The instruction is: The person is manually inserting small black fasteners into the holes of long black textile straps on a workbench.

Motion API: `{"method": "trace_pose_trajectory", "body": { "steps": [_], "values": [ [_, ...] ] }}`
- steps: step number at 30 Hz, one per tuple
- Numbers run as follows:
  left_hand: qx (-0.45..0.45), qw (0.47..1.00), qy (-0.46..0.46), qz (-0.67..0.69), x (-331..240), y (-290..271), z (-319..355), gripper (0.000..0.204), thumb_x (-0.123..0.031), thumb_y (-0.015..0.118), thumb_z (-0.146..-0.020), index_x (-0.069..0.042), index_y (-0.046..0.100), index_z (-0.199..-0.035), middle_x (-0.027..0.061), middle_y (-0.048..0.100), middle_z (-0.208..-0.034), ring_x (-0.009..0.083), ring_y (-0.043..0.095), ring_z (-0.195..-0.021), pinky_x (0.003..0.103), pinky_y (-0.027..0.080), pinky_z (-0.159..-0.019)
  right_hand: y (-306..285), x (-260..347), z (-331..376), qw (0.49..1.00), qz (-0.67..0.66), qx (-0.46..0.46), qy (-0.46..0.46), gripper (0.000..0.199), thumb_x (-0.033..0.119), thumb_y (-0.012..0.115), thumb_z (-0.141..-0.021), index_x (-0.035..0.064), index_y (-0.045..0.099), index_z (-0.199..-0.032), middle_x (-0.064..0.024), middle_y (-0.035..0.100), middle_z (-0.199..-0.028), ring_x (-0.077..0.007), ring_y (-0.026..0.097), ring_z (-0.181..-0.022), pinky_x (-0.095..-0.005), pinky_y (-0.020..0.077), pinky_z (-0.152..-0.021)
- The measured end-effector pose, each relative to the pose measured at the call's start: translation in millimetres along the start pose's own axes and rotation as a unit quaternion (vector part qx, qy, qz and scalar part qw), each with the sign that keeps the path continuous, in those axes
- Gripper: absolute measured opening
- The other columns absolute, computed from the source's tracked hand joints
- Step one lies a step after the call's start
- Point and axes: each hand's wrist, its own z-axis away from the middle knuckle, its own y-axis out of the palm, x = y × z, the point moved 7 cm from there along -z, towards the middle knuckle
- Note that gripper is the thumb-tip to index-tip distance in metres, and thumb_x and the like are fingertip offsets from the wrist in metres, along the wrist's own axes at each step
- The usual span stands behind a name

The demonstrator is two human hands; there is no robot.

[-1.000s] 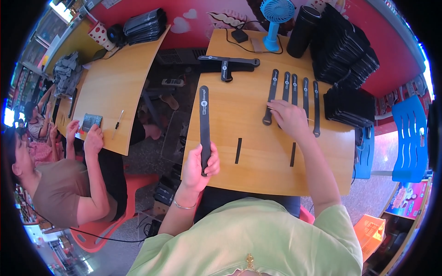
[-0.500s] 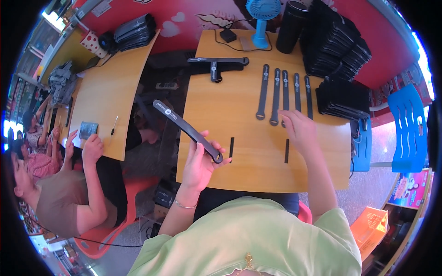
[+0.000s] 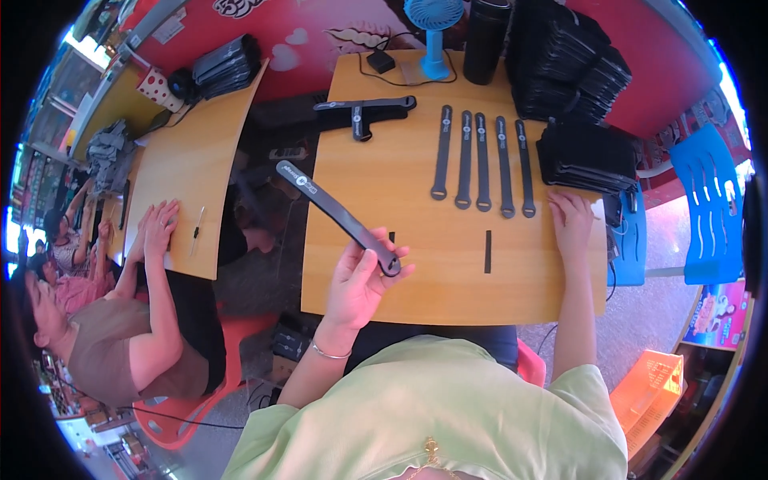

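Here's the strap (image 3: 332,210), black, up in the air over the table's (image 3: 432,296) near left part and slanting from upper left to lower right. The left hand (image 3: 356,286) has it, thumb on top and fingers beneath, gripping near the slotted lower end; the far end, with its white print, pokes out past the table's left edge in this view. A bracelet (image 3: 332,353) circles that wrist.

Over to the right hand (image 3: 570,226): it's down at the table's right side, well apart from the left, fingers bent and tips near the tabletop. Whether it pinches anything, I cannot tell.

Between and beyond the hands, five straps (image 3: 482,164) lie side by side in a row, slotted ends toward the person. Nearer in sits a short black strip (image 3: 488,252), and a second one is partly hidden behind the left fingers. At the far left corner, two more straps (image 3: 380,104) meet in a T over something black.

Just past the right hand, a low black stack (image 3: 588,156); behind it, a taller stack (image 3: 560,72). Along the back: a black cylinder (image 3: 486,44), a blue fan (image 3: 434,48) and a small black box (image 3: 382,61) by a cable.

Off to the left, a co-worker (image 3: 132,344) sits at another table (image 3: 188,160), a thin tool (image 3: 198,228) lying on it.
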Motion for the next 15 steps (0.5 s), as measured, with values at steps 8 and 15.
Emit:
{"method": "trace_pose_trajectory", "body": {
  "steps": [8, 15],
  "values": [
    [-0.028, 0.998, 0.044, -0.036, 4.9, 7.7, -9.9, 0.031, -0.016, 0.046, -0.095, -0.004, 0.043, -0.123, 0.0088, 0.057, -0.104, 0.0319, 0.059, -0.101, 0.038, 0.056, -0.082, -18.5, 159.3, -0.3, 0.943, -0.32, 0.029, -0.092, 0.023, -0.007, 0.067, -0.068, 0.0022, 0.064, -0.089, -0.0108, 0.062, -0.086, -0.0252, 0.059, -0.081, -0.0314, 0.0472, -0.071],
    [-0.042, 0.993, 0.066, -0.085, -0.6, -0.5, -9.0, 0.033, -0.007, 0.049, -0.092, -0.004, 0.042, -0.124, 0.0094, 0.056, -0.104, 0.0301, 0.059, -0.102, 0.036, 0.055, -0.083, -16.3, 137.2, -15.9, 0.959, -0.282, -0.01, -0.009, 0.019, -0.005, 0.064, -0.071, 0.0033, 0.063, -0.089, -0.0106, 0.062, -0.088, -0.0284, 0.058, -0.081, -0.0351, 0.0474, -0.073]
  ]
}}
